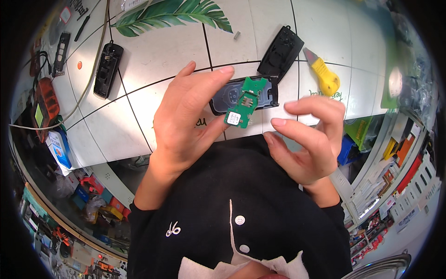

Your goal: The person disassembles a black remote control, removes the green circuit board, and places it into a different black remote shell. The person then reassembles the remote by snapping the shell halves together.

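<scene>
Between the thumb and fingers of my left hand is a green circuit board with metal contacts and a white label. It is held tilted above an open key fob shell half, whose inside shows grey. My right hand is to the right of the board, fingers curled and apart, holding nothing. A black fob shell half lies behind, near a yellow-handled short knife. Another black fob shell lies on the left of the table. A small metal spring rests near the top middle.
On the white tiled-pattern table are a grey cable, a fob with buttons, a black screwdriver, a small orange disc and a red device. Shelves with boxes stand beside and below.
</scene>
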{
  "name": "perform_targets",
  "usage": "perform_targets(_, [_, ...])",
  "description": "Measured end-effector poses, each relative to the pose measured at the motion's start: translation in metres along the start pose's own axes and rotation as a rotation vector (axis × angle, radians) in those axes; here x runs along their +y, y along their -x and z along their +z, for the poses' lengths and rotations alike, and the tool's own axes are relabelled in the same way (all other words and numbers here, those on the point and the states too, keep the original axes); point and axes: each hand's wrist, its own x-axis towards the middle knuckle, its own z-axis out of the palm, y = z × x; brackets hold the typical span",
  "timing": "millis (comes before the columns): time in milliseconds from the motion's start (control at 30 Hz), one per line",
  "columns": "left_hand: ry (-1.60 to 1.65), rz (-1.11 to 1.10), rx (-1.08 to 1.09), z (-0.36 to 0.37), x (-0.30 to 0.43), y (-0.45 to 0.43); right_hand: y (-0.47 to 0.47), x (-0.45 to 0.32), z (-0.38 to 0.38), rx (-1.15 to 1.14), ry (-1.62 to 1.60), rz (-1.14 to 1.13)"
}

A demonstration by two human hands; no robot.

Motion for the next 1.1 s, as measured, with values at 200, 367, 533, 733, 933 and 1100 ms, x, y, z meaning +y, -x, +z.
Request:
perform_targets(200, [0.043,0.027,-0.058,0.004,0.0,-0.003,-0.007,0.013,-0.019,-0.17,0.011,0.119])
perform_targets(367, [0.072,0.008,-0.1,0.005,0.004,-0.006,-0.012,0.018,-0.02,-0.271,-0.073,0.152])
perform_targets(533, [0.105,0.089,-0.206,0.005,0.003,-0.009,-0.022,0.018,-0.02,-0.442,0.02,0.065])
perform_targets(733, [0.108,0.088,-0.203,0.006,0.001,-0.009,-0.031,0.018,-0.023,-0.512,0.045,0.023])
perform_targets(933, [0.102,0.092,-0.156,0.007,-0.001,-0.009,-0.026,0.011,-0.019,-0.37,0.107,0.087])
perform_targets(1100, [0.118,0.118,-0.126,0.01,-0.002,-0.008,-0.025,0.011,-0.014,-0.355,0.108,0.072])
